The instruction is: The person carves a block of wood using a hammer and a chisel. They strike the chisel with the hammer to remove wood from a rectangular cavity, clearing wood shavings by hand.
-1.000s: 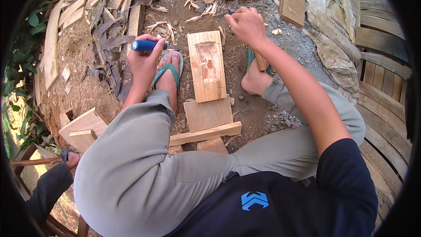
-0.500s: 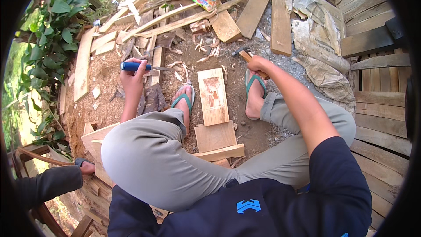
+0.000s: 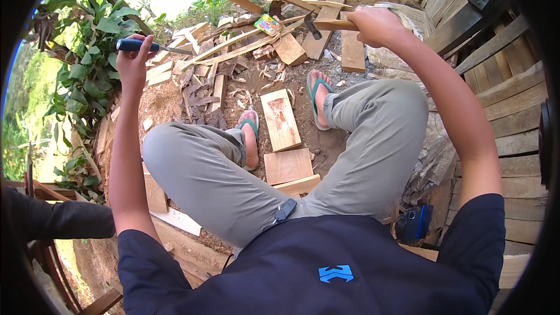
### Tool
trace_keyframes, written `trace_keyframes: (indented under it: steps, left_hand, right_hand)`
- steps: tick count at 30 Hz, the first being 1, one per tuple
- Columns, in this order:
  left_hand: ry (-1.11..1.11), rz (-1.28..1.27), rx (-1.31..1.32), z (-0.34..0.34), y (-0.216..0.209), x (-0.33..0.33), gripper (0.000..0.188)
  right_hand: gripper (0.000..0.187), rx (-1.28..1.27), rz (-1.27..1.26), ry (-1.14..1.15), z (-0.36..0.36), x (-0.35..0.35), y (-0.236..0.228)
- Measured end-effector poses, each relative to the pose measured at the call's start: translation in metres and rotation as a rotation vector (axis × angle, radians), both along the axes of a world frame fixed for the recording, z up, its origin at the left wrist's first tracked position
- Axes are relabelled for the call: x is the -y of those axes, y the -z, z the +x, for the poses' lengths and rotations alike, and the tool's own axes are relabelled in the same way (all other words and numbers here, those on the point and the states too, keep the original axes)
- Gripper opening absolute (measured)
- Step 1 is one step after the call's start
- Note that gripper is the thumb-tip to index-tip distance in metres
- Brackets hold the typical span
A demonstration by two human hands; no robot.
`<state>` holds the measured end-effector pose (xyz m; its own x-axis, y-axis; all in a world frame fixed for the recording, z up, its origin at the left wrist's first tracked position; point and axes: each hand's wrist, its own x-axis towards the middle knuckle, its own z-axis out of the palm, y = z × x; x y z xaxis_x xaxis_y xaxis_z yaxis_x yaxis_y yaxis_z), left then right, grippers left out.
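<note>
At upper left, the left hand (image 3: 133, 61) is closed around a blue-handled chisel (image 3: 136, 45); at upper right, the right hand (image 3: 379, 27) grips a hammer (image 3: 334, 24). The wooden block (image 3: 281, 120), near centre, seems stiff and moderately heavy, best held by its long sides.

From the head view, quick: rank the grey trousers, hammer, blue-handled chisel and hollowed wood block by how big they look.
1. Grey trousers
2. Hollowed wood block
3. Hammer and blue-handled chisel, unranked: they look alike in size, and nearness to the camera may enlarge both.
</note>
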<state>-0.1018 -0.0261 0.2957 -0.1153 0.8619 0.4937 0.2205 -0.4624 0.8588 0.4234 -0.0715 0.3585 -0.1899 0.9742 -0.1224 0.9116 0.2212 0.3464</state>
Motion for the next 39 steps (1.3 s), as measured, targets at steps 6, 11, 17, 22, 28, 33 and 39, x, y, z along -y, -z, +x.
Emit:
trace_keyframes:
  steps: [6,11,17,22,28,33,39]
  left_hand:
    - [-0.01,0.07,-0.117,0.0,-0.037,0.024,0.022]
    - [0.002,0.151,-0.103,0.007,-0.059,0.033,0.026]
    - [0.022,0.183,-0.11,0.012,-0.073,0.044,0.026]
    - [0.022,0.213,-0.104,0.017,-0.077,0.056,0.025]
    - [0.005,0.234,-0.111,0.012,-0.075,0.069,0.025]
    - [-0.007,0.177,-0.129,0.014,-0.067,0.074,0.024]
    - [-0.009,0.086,-0.181,0.023,-0.038,0.046,0.026]
  right_hand:
    - [0.035,-0.125,0.187,0.038,0.014,0.042,-0.033]
    - [0.04,-0.197,0.184,0.027,0.019,0.048,-0.05]
    - [0.041,-0.114,0.129,0.044,0.01,0.067,-0.059]
    - [0.036,-0.11,0.111,0.043,0.008,0.082,-0.054]
    - [0.04,-0.075,0.023,0.054,-0.01,0.08,-0.063]
    - [0.042,-0.157,0.144,-0.056,-0.007,0.056,-0.044]
    - [0.038,-0.179,0.183,-0.134,-0.024,0.016,-0.022]
